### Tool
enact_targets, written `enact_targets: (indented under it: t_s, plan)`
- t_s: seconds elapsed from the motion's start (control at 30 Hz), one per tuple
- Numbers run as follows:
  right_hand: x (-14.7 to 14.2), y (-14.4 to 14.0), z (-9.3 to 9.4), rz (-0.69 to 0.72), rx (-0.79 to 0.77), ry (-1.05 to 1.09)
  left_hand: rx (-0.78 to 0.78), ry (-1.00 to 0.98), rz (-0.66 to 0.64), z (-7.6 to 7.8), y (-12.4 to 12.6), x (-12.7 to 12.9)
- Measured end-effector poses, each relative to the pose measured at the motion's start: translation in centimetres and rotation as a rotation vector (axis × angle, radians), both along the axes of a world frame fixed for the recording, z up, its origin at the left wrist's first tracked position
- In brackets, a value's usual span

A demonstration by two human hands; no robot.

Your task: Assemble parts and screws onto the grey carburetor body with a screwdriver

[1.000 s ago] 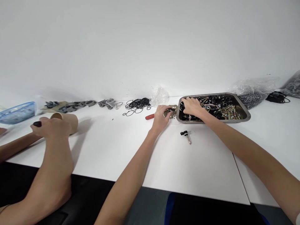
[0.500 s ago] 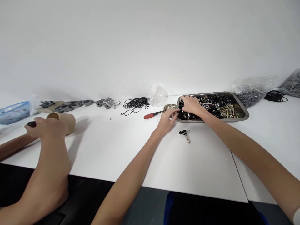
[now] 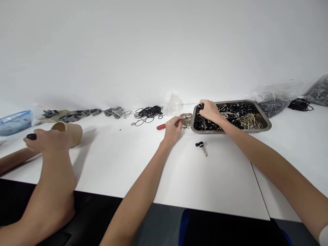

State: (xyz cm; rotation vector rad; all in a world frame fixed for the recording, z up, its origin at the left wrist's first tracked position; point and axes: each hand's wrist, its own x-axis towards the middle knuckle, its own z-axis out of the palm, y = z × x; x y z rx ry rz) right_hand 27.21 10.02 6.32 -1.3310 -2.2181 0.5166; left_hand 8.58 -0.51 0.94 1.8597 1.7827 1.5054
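My left hand [image 3: 174,125] rests on the white table with its fingertips pinched together at a small pile of brass parts [image 3: 188,119]. Whether it holds one is hidden. A red-handled screwdriver [image 3: 161,127] lies just left of that hand, its shaft behind the fingers. My right hand [image 3: 210,110] reaches into the left end of a metal tray [image 3: 267,126] full of black and brass hardware. Its fingers are curled on a small black ring part [image 3: 200,106] at the tray's far left corner.
A small black-and-metal part [image 3: 201,146] lies in front of the tray. Black O-rings [image 3: 148,112], a clear bag [image 3: 173,103] and grey parts [image 3: 77,115] line the wall. At the left, another person's hands [image 3: 48,140] are by a cardboard tube [image 3: 71,131]. Bags of parts [image 3: 275,99] sit at the right.
My left hand pulled back left from the tray's edge to the brass pile. My right hand shifted to the tray's far left corner. The other person's hands drifted slightly left.
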Motion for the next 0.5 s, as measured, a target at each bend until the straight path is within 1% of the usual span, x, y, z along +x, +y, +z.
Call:
enact_targets:
  t_s: [0.1,0.37,0.43,0.5]
  plan:
    - [0.2,0.4,0.0,-0.018,-0.035,0.166,-0.011,-0.022,0.004,-0.1,0.0,0.2]
    - [0.0,2.1,0.2,-0.113,-0.297,0.833,-0.044,-0.001,-0.008,-0.2,-0.1,0.2]
    - [0.0,2.4,0.2,-0.151,-0.356,0.958,-0.05,-0.006,-0.008,-0.2,-0.1,0.2]
    - [0.1,2.7,0.2,-0.175,-0.392,1.038,-0.055,-0.01,-0.007,-0.2,-0.1,0.2]
